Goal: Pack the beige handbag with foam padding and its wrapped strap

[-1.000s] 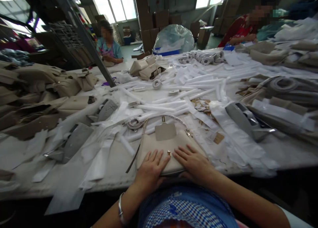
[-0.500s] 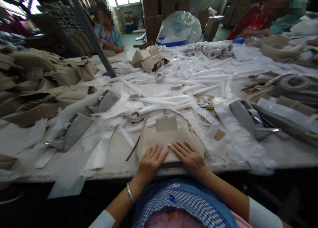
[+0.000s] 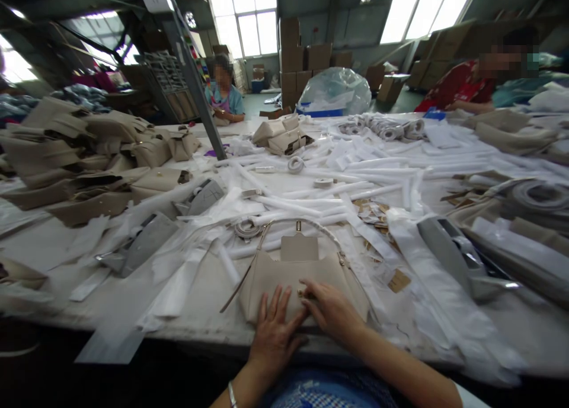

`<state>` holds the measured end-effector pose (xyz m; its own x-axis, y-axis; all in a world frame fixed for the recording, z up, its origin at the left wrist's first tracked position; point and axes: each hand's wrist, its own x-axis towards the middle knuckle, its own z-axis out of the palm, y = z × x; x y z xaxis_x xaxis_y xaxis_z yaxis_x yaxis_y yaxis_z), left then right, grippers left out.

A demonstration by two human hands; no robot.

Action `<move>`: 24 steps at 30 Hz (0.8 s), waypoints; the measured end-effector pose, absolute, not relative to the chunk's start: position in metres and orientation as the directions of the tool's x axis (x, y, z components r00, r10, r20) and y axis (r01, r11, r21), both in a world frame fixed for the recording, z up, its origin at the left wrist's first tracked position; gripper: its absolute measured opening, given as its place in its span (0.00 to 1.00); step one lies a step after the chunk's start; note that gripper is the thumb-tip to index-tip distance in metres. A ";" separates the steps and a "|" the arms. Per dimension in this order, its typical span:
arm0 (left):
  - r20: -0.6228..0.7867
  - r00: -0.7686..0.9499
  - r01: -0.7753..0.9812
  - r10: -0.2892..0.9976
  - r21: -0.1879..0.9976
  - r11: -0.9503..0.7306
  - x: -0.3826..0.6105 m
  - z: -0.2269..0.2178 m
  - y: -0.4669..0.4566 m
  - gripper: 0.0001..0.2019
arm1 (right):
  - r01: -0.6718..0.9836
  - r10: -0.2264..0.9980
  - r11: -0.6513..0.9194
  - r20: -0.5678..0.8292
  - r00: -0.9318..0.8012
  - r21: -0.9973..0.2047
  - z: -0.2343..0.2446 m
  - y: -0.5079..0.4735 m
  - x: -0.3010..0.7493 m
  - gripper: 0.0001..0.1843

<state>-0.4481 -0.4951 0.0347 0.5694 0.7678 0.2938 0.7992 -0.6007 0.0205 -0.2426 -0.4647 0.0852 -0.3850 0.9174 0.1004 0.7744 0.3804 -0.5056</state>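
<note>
A beige handbag [image 3: 275,274] lies flat near the front edge of the white table [image 3: 213,289], its flap thrown back away from me. My left hand [image 3: 276,332] rests flat on the bag's front, fingers spread. Beside it my right hand [image 3: 331,313] also lies on the bag, its fingers curled at the small gold clasp [image 3: 302,293] in the middle. A thin strap [image 3: 233,294] trails off the bag's left corner. A silver bracelet [image 3: 232,393] circles my left wrist.
White paper strips and rolls [image 3: 338,177] litter the table. Beige bags are stacked at the left [image 3: 84,165]. Grey pieces [image 3: 142,251] [image 3: 448,254] lie on both sides. Two people sit at the far side [image 3: 224,96] [image 3: 471,82]. Cardboard boxes [image 3: 306,58] stand behind.
The view has tilted upward. My right hand's fingers have curled in onto the gold clasp; before, both hands lay flat on either side of it.
</note>
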 end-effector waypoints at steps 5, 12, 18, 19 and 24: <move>0.366 0.572 0.805 0.734 -0.079 -0.588 -0.446 0.030 -0.495 0.37 | 0.806 0.825 0.524 -0.070 -0.561 -0.275 0.107 -0.427 -0.262 0.08; 0.439 0.591 0.783 0.676 -0.111 -0.612 -0.449 0.023 -0.489 0.33 | 0.890 0.870 0.385 -0.226 -0.438 -0.243 0.103 -0.421 -0.280 0.15; 0.512 0.578 0.770 0.636 -0.085 -0.632 -0.449 0.018 -0.486 0.34 | 0.919 0.873 0.216 -0.356 -0.334 -0.330 0.117 -0.407 -0.269 0.19; 0.513 0.577 0.770 0.636 -0.081 -0.633 -0.449 0.018 -0.486 0.34 | 0.889 0.837 0.236 -0.382 -0.391 -0.393 0.122 -0.398 -0.265 0.19; 0.536 0.556 0.772 0.635 -0.050 -0.634 -0.451 0.019 -0.486 0.35 | 0.829 0.898 0.336 -0.114 -0.426 -0.446 0.154 -0.322 -0.255 0.17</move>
<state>-0.4507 -0.4865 0.0192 0.5565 0.6350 0.5358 0.7717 -0.6340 -0.0501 -0.2550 -0.3218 0.1536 -0.4257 0.8976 -0.1144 0.8293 0.3365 -0.4461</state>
